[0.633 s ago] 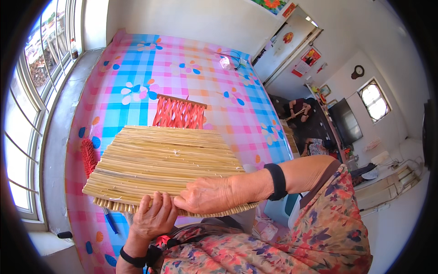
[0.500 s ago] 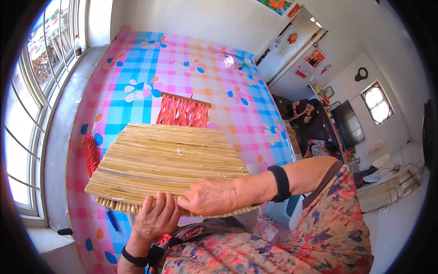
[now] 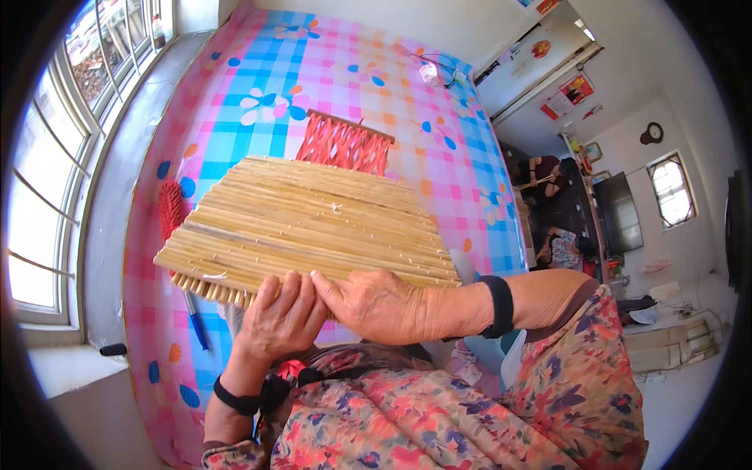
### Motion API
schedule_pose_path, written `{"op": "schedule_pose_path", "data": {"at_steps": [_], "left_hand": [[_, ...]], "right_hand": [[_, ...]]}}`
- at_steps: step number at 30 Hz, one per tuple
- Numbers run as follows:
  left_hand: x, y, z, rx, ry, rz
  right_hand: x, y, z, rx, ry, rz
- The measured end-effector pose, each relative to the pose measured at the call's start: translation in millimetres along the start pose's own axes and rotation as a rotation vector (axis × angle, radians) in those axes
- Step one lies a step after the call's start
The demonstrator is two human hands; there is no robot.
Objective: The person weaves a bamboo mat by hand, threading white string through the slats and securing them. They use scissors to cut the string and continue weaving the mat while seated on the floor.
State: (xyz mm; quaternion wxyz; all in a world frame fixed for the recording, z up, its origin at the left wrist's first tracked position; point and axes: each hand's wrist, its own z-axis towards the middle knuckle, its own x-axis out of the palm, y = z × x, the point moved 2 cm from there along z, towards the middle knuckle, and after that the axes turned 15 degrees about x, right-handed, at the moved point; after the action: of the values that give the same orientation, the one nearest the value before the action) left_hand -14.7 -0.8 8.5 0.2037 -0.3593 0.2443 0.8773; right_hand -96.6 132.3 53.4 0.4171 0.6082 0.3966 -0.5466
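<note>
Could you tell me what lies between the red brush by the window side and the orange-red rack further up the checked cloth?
In the head view, the straw mat, held up by both hands, covers most of that stretch; only checked cloth shows beside it.

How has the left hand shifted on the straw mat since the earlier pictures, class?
Yes. The left hand has slid right along the straw mat's near edge, toward the right hand; its fingers now touch that hand instead of sitting apart below it.

Single head view, worn on person's head, looked steeply down onto straw mat (image 3: pixel 305 223) held close beneath lens; checked cloth (image 3: pixel 313 86) spread beyond mat, window (image 3: pixel 47 196) left of mat.
</note>
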Motion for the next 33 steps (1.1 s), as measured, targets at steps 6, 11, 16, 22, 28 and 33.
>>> {"op": "schedule_pose_path", "data": {"at_steps": [6,11,16,22,28,33], "left_hand": [[-0.7,14.6,14.7,-0.014,0.0,-0.028],[-0.7,32.2,43.9,-0.09,0.047,-0.072],[7.3,41.2,86.3,-0.066,0.015,-0.03],[9.2,46.2,130.6,-0.066,0.093,0.0],[20.1,51.4,161.3,-0.059,0.134,0.034],[23.7,59.4,175.6,0.026,0.146,0.029]], "right_hand": [[-27.7,-13.0,2.7,0.162,-0.015,0.045],[-86.3,-25.9,-46.3,0.238,-0.378,0.207],[-43.3,-19.8,-79.3,0.358,-0.304,0.522],[5.6,-64.3,-68.1,0.647,-0.444,1.063],[3.3,-90.7,-45.4,0.582,-0.608,1.226],[5.4,-106.7,-28.4,0.472,-0.695,1.329]]}}
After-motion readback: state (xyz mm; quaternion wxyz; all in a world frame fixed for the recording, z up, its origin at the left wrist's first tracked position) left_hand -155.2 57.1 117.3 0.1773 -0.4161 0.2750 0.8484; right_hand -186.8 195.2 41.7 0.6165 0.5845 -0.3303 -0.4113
